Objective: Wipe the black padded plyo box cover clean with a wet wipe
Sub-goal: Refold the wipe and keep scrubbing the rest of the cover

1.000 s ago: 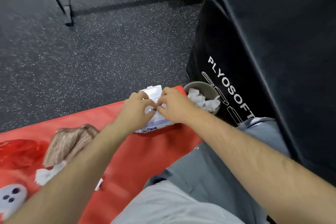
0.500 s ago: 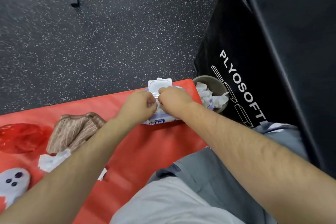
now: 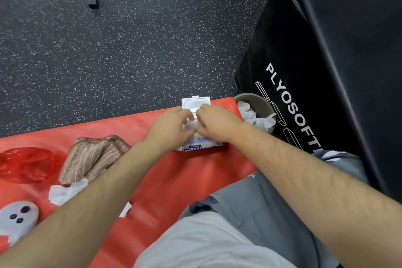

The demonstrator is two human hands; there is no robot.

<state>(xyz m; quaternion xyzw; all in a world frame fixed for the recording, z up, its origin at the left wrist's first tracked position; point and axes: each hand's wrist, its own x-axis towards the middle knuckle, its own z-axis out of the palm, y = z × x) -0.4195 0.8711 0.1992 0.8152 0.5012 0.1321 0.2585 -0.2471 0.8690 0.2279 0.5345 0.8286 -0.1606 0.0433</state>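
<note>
Red mat [image 3: 174, 176] on speckled black rubber floor [image 3: 130, 50] beside black plyo box [image 3: 356, 32]

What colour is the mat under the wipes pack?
Red; the mat shows clearly in the head view.

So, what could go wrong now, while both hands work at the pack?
1. The left hand and the right hand both seem to pinch the wipe at the opening, so little presses the pack down. It may lift off the mat, or several wipes may come out together.
2. The bin, full of used wipes, stands close beside the right wrist. A sharp pull might knock it over.
</note>
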